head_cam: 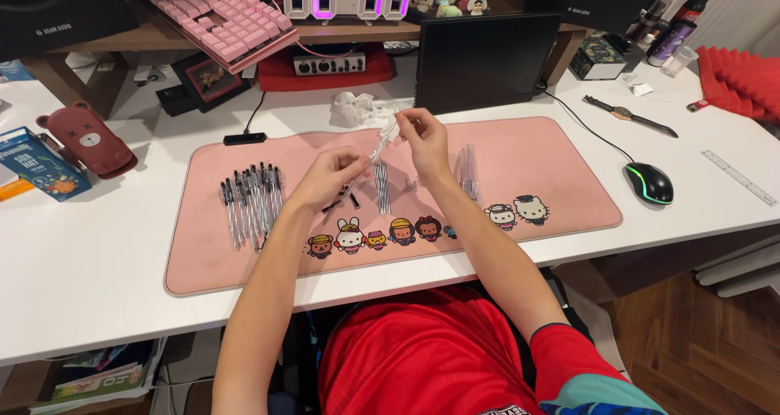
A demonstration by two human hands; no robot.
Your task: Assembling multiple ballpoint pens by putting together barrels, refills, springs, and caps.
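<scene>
- Right now your left hand [329, 175] and right hand [424, 139] are both raised just above the pink desk mat [561, 151], working on one clear pen [375, 153].
- Your left hand is closed around the pen's lower part; your right hand pinches its upper end between fingertips.
- Held that way, the pen slants up from left to right between your hands.
- To the left of your left hand, a bunch of assembled clear pens with dark clips [250, 196] lies on the mat.
- Between your wrists a small bundle of thin refills [382, 186] rests on the mat.
- Right of your right forearm lies a pile of clear pen barrels [466, 170].
- Beyond the mat sit a crumpled tissue [353, 108], a black monitor [486, 58] and a mouse [648, 182].
</scene>
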